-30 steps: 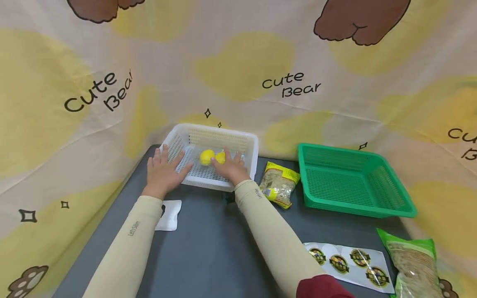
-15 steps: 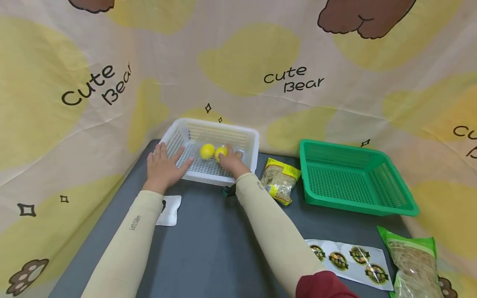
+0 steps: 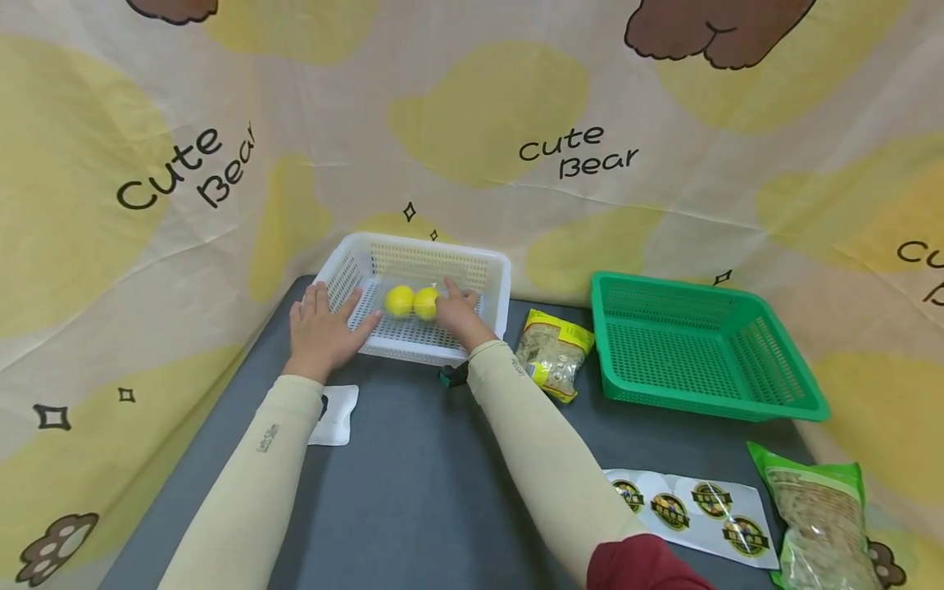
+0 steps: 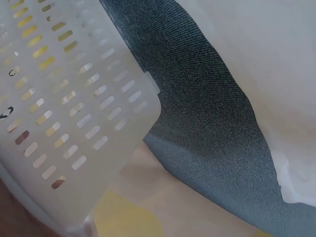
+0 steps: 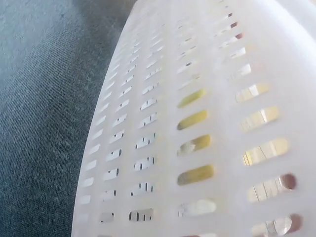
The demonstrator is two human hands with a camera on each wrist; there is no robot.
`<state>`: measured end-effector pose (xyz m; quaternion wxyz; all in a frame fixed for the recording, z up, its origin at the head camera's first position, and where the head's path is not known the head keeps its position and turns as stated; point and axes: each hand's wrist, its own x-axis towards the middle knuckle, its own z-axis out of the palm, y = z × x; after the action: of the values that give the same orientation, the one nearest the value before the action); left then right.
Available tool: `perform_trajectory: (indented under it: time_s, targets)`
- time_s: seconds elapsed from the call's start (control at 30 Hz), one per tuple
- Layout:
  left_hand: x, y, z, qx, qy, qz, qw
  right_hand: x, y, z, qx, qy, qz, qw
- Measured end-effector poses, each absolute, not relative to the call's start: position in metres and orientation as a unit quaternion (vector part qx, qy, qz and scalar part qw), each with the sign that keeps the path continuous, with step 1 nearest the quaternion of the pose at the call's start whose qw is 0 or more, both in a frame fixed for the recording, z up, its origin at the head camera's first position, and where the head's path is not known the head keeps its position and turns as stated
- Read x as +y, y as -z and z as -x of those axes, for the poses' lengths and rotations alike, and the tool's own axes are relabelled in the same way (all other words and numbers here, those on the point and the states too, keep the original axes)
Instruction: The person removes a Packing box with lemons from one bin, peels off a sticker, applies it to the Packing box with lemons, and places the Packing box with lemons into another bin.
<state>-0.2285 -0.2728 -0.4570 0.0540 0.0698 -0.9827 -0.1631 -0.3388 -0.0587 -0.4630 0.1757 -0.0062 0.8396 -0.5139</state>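
Note:
Two round yellow fruits [image 3: 399, 301] sit side by side in clear plastic inside the white slotted basket [image 3: 413, 352]. My left hand [image 3: 320, 334] rests over the basket's left rim with its fingers spread. Inside the basket, my right hand [image 3: 463, 318] touches the right side of the right-hand fruit [image 3: 425, 303]; its lower fingers are partly hidden. The left wrist view has the basket wall [image 4: 118, 153] close up, with part of a hand [image 4: 17, 215] in the corner. Yellow shows through slots of the basket wall [image 5: 222, 108] in the right wrist view.
Right of the white basket lies a yellow-topped packet [image 3: 553, 352], then a green basket [image 3: 686, 403]. A sticker sheet [image 3: 689, 510] and green bag [image 3: 822, 516] are at front right. A white packet [image 3: 337, 416] lies near my left wrist; a dark object [image 3: 453, 376] touches the basket's front.
The two yellow fruits have shifted left in the basket. My right hand's fingers have moved from over the right-hand fruit to its right side. My left hand stays at the left rim.

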Motion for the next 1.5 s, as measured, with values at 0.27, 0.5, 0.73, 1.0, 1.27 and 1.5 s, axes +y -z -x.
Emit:
perform_trajectory:
  time_s: [0.27, 0.5, 0.73, 1.0, 1.27, 1.5]
  targets:
    - [-0.271, 0.463, 0.234, -0.985, 0.152, -0.067, 0.053, -0.047, 0.458, 0.334, 0.824, 0.545, -0.012, 0.154]
    - [-0.271, 0.462, 0.236, -0.985, 0.154, -0.069, 0.046, -0.037, 0.443, 0.323, 0.82, 0.552, 0.006, 0.153]
    - [-0.274, 0.464, 0.237, -0.985, 0.153, -0.067, 0.051, -0.024, 0.423, 0.31, 0.822, 0.548, 0.027, 0.149]
    - [-0.274, 0.459, 0.233, -0.985, 0.154, -0.066, 0.049, -0.005, 0.408, 0.298, 0.815, 0.562, 0.03, 0.135]
    - [-0.275, 0.457, 0.232, -0.984, 0.159, -0.069, 0.051, 0.014, 0.394, 0.29, 0.795, 0.593, 0.026, 0.124]
    - [-0.275, 0.458, 0.233, -0.983, 0.163, -0.068, 0.053, 0.032, 0.392, 0.281, 0.786, 0.607, -0.002, 0.118]
